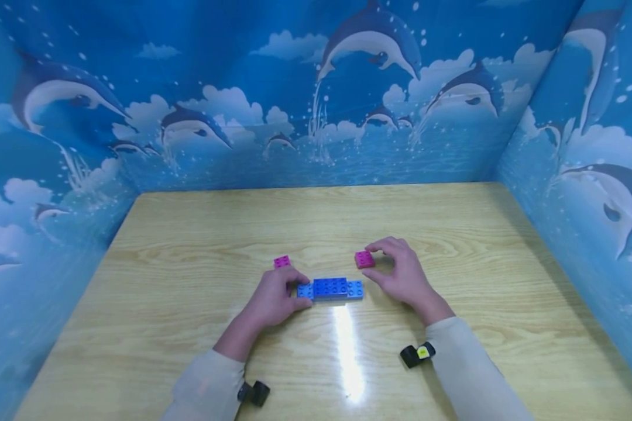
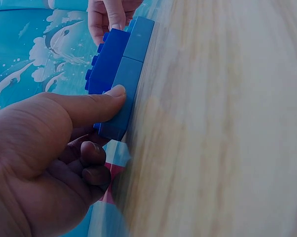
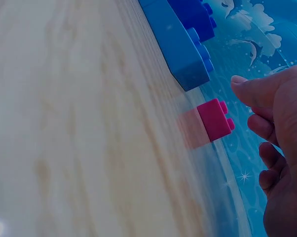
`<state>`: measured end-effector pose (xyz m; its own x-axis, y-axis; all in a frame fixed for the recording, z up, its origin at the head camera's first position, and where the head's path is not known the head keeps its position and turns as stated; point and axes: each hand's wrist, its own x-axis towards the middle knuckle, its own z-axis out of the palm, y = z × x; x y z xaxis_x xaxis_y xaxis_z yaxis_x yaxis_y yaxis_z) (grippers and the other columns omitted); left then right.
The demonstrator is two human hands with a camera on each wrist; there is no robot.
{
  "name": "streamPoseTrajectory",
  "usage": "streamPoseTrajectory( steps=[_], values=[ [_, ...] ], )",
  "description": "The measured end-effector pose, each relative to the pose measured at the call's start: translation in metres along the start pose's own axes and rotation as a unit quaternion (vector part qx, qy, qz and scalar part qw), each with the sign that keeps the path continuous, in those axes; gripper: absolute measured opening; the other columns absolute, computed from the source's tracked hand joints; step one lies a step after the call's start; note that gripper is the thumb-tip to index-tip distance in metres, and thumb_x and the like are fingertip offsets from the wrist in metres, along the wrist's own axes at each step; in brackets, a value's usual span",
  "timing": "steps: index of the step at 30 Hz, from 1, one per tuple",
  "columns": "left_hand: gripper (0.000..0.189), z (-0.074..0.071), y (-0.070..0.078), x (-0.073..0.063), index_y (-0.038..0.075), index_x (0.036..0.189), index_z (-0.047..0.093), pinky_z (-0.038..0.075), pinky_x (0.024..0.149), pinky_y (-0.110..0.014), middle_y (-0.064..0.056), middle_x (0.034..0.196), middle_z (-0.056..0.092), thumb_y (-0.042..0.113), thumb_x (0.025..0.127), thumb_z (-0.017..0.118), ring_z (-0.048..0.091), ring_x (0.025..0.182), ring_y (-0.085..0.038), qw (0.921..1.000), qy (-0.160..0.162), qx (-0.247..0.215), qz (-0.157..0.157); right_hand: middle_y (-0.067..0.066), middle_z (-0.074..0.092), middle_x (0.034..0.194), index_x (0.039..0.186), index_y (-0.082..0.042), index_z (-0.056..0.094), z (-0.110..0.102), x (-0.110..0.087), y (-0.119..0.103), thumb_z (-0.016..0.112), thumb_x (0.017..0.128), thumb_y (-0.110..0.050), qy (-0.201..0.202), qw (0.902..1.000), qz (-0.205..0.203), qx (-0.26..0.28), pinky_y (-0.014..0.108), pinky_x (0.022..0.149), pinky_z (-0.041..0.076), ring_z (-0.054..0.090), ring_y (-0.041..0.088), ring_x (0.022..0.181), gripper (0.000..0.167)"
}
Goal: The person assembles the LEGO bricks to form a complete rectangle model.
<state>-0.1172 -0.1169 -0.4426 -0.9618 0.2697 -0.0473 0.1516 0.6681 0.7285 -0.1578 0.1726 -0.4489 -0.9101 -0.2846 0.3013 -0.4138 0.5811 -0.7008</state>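
On the table stands a joined row of toy building bricks: a dark blue brick (image 1: 330, 287) on top of two lighter blue bricks (image 1: 355, 289) set end to end. My left hand (image 1: 275, 297) pinches the left end of this row, the thumb (image 2: 111, 101) on the near side. A small pink brick (image 1: 364, 259) lies behind the row's right end. My right hand (image 1: 400, 272) is spread about it, thumb and forefinger apart; a gap shows between thumb and pink brick (image 3: 215, 120) in the right wrist view. Another pink brick (image 1: 281, 261) lies just beyond my left hand.
The wooden table (image 1: 189, 234) ends at a dolphin-printed backdrop (image 1: 316, 158) behind and at the sides. A bright light reflection (image 1: 349, 351) crosses the tabletop in front of the bricks. Black cameras (image 1: 254, 393) are strapped at both wrists.
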Motion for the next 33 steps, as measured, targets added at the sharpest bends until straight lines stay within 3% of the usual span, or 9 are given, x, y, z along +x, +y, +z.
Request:
streamPoseTrajectory(
  steps=[10,33],
  values=[
    [0.038,0.001,-0.001,-0.001,0.009,0.108,0.072,0.051,0.080,-0.033,0.002,0.099,0.065,0.017,0.075,0.089,0.059,0.090,-0.015,1.0000,0.001,0.001,0.003,0.002,0.063,0.120,0.121,-0.008,0.067,0.002,0.006,0.010,0.086,0.080,-0.016,-0.034,0.9988,0.034,-0.009,0.049,0.099,0.041,0.052,0.026,0.115,0.046],
    [0.037,0.000,-0.001,0.001,0.008,0.106,0.073,0.050,0.074,-0.032,0.002,0.095,0.065,0.015,0.074,0.090,0.057,0.082,-0.014,1.0000,0.002,-0.003,0.008,0.003,0.065,0.113,0.117,-0.007,0.068,0.008,0.012,0.021,0.084,0.083,-0.019,-0.049,0.9979,0.027,-0.032,0.045,0.100,0.042,0.056,0.025,0.111,0.039]
  ],
)
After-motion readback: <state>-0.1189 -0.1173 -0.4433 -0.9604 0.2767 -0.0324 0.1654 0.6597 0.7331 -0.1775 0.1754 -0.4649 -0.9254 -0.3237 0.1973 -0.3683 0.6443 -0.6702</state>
